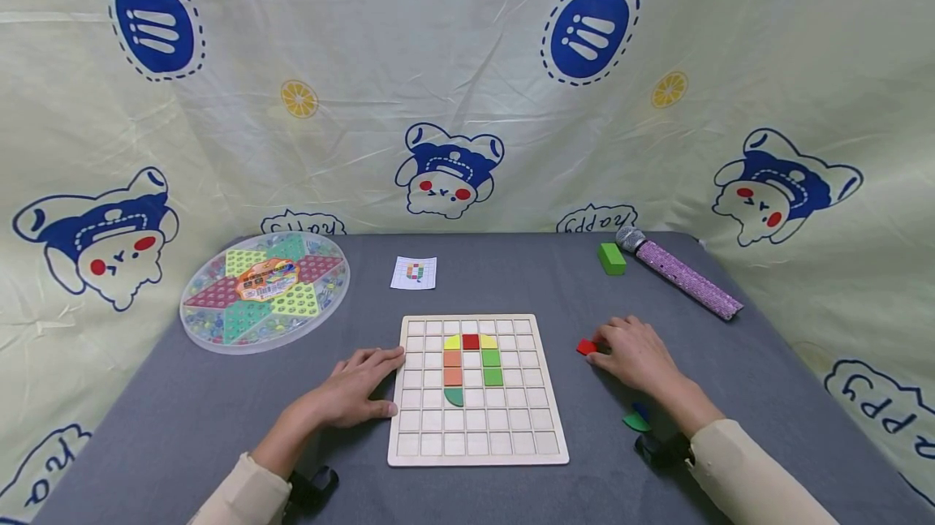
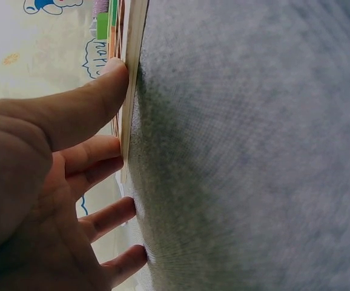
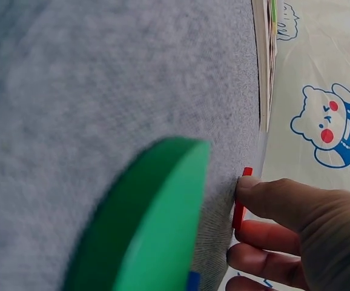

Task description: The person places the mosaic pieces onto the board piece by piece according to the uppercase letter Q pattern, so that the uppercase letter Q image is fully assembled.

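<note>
A wooden grid board [image 1: 478, 445] lies in the middle of the grey table, with yellow, red, orange and green pieces forming an arch in its cells. At the board's left edge rests my left hand [image 1: 351, 391]; its thumb and fingertips touch the rim in the left wrist view. To the right of the board, my right hand [image 1: 635, 355] pinches a small red tile [image 1: 586, 347] between thumb and fingers, low at the tabletop. A green quarter-round piece [image 3: 163, 212] and a blue piece [image 1: 640, 410] lie near my right wrist, the blue one mostly hidden in the right wrist view.
Behind the board lies a small card [image 1: 413, 273] with a coloured pattern. A round Chinese checkers set [image 1: 266, 290] is at the back left. A green block [image 1: 612, 259] and a glittery purple microphone [image 1: 682, 275] lie at the back right, before a printed curtain [image 1: 453, 62].
</note>
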`<move>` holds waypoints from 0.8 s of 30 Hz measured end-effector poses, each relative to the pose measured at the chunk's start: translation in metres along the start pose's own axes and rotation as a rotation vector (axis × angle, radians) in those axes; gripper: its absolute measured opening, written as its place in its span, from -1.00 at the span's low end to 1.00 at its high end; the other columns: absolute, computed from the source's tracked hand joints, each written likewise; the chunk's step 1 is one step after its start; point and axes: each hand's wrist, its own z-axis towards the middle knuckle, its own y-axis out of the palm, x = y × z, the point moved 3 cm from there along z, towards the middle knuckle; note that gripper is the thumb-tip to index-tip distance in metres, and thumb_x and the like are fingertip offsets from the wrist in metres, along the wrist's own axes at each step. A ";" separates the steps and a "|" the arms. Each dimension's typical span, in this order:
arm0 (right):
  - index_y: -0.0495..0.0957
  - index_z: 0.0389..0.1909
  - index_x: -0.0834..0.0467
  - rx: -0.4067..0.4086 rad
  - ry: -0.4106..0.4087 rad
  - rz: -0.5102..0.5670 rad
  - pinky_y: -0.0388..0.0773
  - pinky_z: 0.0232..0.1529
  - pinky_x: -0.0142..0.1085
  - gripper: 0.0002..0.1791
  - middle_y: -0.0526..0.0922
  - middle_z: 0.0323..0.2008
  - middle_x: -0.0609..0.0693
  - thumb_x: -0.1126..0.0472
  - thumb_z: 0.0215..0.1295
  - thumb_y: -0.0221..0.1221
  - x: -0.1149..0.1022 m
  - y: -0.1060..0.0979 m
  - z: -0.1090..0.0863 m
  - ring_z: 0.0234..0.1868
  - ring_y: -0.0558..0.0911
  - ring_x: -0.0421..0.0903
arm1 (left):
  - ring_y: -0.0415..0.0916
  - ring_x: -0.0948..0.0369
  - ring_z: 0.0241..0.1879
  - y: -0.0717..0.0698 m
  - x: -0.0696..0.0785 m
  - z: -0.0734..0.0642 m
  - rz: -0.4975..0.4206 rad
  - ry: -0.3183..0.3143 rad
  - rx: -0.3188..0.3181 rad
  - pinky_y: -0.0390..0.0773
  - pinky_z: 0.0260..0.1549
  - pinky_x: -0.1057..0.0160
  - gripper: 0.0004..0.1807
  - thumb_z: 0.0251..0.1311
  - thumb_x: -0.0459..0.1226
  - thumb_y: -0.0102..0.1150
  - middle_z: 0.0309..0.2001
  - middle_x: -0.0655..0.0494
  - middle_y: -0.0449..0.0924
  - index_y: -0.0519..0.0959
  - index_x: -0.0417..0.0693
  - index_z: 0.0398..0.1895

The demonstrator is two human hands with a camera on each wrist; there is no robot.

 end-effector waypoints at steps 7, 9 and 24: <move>0.64 -0.38 0.13 0.019 -0.003 0.009 0.33 -0.36 -0.12 -0.76 0.57 -0.42 -0.04 0.04 0.04 0.33 0.002 0.001 0.000 -0.36 0.43 -0.03 | 0.08 -0.10 0.36 0.000 0.000 0.000 -0.001 0.007 0.005 0.11 0.15 -0.25 -0.21 0.14 -0.05 0.24 0.42 0.02 0.16 0.21 -0.06 0.41; 0.64 -0.39 0.13 0.025 -0.007 0.011 0.32 -0.37 -0.13 -0.77 0.56 -0.43 -0.05 0.05 0.04 0.33 0.001 0.000 -0.001 -0.37 0.42 -0.04 | 0.08 -0.10 0.35 0.001 -0.001 0.000 -0.001 0.009 0.007 0.11 0.15 -0.25 -0.22 0.14 -0.05 0.25 0.42 0.02 0.16 0.21 -0.06 0.40; 0.67 -0.31 0.11 0.086 -0.130 0.017 0.36 -0.29 -0.15 -0.74 0.61 -0.34 -0.03 0.04 0.03 0.36 -0.044 -0.011 -0.007 -0.34 0.42 -0.11 | 0.07 -0.10 0.36 0.001 -0.001 0.000 0.001 0.005 0.008 0.10 0.16 -0.25 -0.21 0.13 -0.04 0.25 0.42 0.02 0.16 0.21 -0.06 0.40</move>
